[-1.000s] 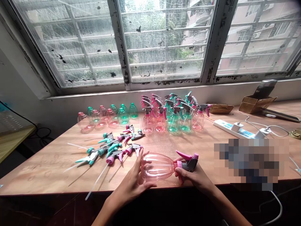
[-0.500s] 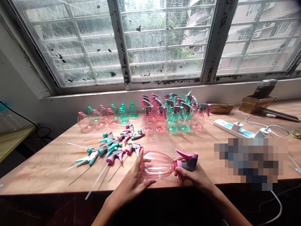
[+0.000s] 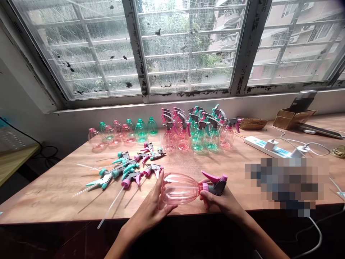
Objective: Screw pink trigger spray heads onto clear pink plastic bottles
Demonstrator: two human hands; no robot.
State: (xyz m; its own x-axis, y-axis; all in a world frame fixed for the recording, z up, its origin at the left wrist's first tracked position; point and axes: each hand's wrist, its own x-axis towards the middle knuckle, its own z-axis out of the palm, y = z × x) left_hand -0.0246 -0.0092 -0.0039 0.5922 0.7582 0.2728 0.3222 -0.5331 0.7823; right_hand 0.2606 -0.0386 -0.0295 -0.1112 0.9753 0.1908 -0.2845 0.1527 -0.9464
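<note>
A clear pink spray bottle (image 3: 180,188) lies sideways in the air over the table's front edge, its base to the left. My left hand (image 3: 154,201) is wrapped round the base end. At the neck, my right hand (image 3: 219,201) grips the pink collar of the grey and pink trigger sprayer (image 3: 215,183), which sits on the bottle's mouth. Left of my hands lies a loose pile of trigger sprayers, among them a pink one (image 3: 132,178) and a green one (image 3: 104,180), with thin dip tubes sticking out.
Bottles without sprayers, such as a pink one (image 3: 97,138), stand at the back left. Several bottles with sprayers, such as a green one (image 3: 198,140), stand at the back middle. A white power strip (image 3: 258,145), cables and a cardboard box (image 3: 289,120) are on the right.
Almost nothing differs. Both hands hold the spray bottle in the same place, and the view has shifted very slightly.
</note>
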